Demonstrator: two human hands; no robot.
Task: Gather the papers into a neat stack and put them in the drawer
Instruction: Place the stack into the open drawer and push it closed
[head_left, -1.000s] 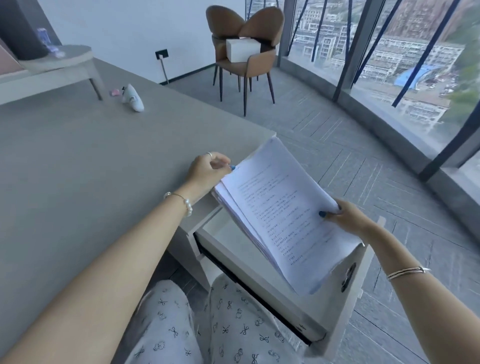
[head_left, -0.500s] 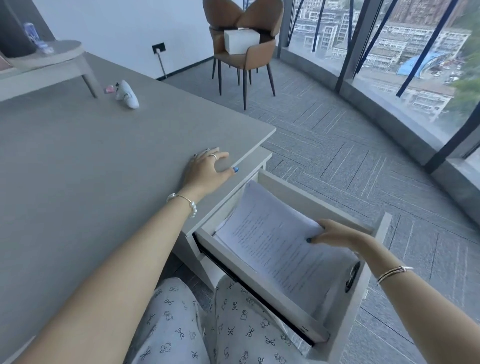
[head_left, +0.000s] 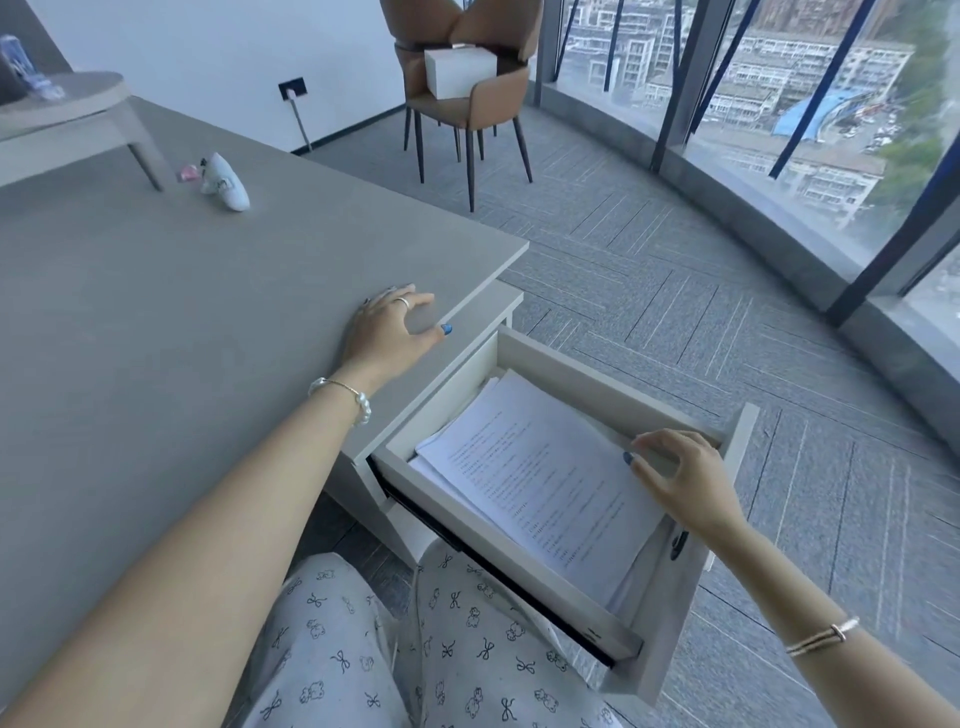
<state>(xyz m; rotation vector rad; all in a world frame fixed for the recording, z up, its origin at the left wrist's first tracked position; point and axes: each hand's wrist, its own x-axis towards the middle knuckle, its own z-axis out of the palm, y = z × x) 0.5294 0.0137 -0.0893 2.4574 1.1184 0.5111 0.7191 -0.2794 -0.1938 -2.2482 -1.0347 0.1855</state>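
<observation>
Occlusions and cut-offs, head view

Print on the papers (head_left: 540, 483) is too small to read; their lower right corner sits under the right hand (head_left: 685, 483), and the lower sheets show only as edges. Drawer (head_left: 597, 374) floor is hidden under the stack. Drawer handle (head_left: 678, 545) is mostly behind the right wrist. Left hand (head_left: 389, 327): palm side not visible, flat on the desk (head_left: 156, 322), which runs off the left edge of the frame. Both forearms are cut by the bottom edge. Small white object (head_left: 226, 182) at upper left is too blurred to identify. Blue item (head_left: 15, 57) at far upper left is clipped by the edge.
</observation>
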